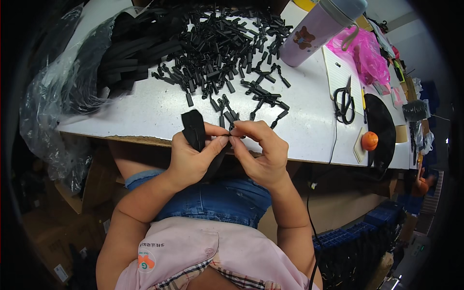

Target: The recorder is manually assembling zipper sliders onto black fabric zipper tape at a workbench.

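Black strip rises from the left hand, and I see it just over the front edge of the white table. From the fingers I have bare tabletop out to the left and another bare stretch to the right; toward the body, the edge gives way to the denim shorts.

Just beyond the fingertips, loose black pulls crowd close, and farther out their heap blocks my way. Ahead and left of the fingers lie a bundle of black strips and a clear plastic bag. Ahead and right stands a lilac bottle; well right are scissors and a round orange object.

The left fingers grip the strip. Beside them, the right hand has thumb and forefinger pinched narrow on a small dark piece, too hidden for me to identify.
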The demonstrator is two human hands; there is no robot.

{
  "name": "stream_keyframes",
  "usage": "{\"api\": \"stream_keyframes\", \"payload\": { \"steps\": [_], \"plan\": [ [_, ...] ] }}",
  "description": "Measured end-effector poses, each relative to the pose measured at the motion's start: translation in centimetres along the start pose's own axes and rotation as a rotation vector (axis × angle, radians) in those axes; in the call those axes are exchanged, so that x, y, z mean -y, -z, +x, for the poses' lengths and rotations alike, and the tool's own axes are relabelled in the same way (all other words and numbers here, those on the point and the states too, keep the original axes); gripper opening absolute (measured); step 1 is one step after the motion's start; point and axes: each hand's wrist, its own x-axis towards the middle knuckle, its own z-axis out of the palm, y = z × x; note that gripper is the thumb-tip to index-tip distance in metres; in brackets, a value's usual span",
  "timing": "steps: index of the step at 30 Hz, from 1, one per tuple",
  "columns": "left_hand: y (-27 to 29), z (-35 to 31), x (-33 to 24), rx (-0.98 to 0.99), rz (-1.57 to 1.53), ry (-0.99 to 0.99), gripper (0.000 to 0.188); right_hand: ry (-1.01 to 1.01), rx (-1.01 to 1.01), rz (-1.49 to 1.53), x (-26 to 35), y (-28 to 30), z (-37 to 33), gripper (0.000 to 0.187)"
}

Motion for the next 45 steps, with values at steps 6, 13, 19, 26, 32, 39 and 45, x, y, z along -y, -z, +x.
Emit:
{"api": "stream_keyframes", "payload": {
  "steps": [6, 13, 19, 26, 32, 39, 45],
  "plan": [
    [-0.4, -0.1, -0.2, -0.097, -0.134, -0.058, 0.016, -0.172, -0.252, 0.133, 0.5, -1.5, -1.3, 0.022],
    [-0.3, -0.5, -0.5, -0.019, -0.104, -0.193, 0.016, -0.292, -0.216, 0.440, 0.9, -2.1, -1.4, 0.010],
    [0.4, -0.6, -0.8, 0.105, -0.350, 0.055, 0.015, -0.600, -0.018, 0.966, 0.6, -0.5, -1.0, 0.006],
    [0.5, -0.4, -0.9, 0.157, -0.373, 0.076, 0.016, -0.744, 0.036, 1.122, 0.6, -0.5, -1.1, 0.007],
    [0.4, -0.5, -1.0, 0.089, -0.299, 0.015, 0.016, -0.451, -0.164, 0.626, 1.7, -2.2, -1.3, 0.007],
    [0.6, -0.7, -1.1, 0.107, -0.221, -0.088, 0.015, -0.449, 0.045, 0.675, 1.2, -1.4, -2.0, 0.010],
    [0.9, -0.7, -1.6, 0.178, -0.123, -0.164, 0.013, -0.437, -0.004, 0.669, 0.9, -1.8, -2.5, 0.009]
  ]
}}
